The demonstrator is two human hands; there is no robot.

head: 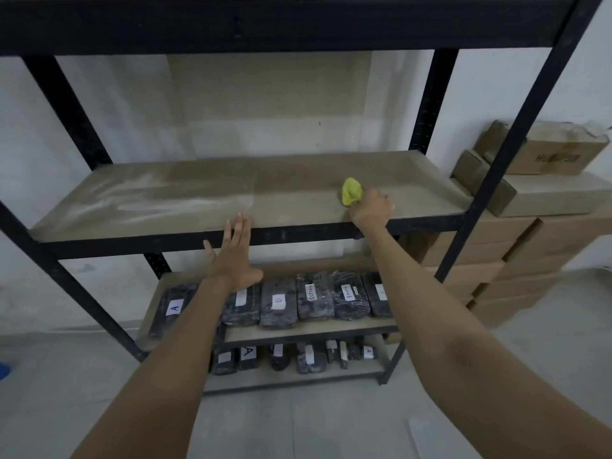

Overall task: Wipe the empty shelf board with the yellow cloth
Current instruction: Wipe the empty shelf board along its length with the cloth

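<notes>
Gripping the bunched yellow cloth in my right hand, I press it on the dusty shelf board; my left hand lies spread at its front edge.

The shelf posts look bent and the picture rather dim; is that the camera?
Head view: the wide lens bows and splays the black posts; light is dim and flat, without glare; the shelf board shows pale dust streaks; yellow cloth and right hand look slightly soft.

We are looking at the empty shelf board, a brown panel lying flat in the black metal rack, its left half streaked with pale dust while the right half is showing darker and cleaner. The yellow cloth is sitting bunched into a small wad, pressing on the board's right part.
</notes>
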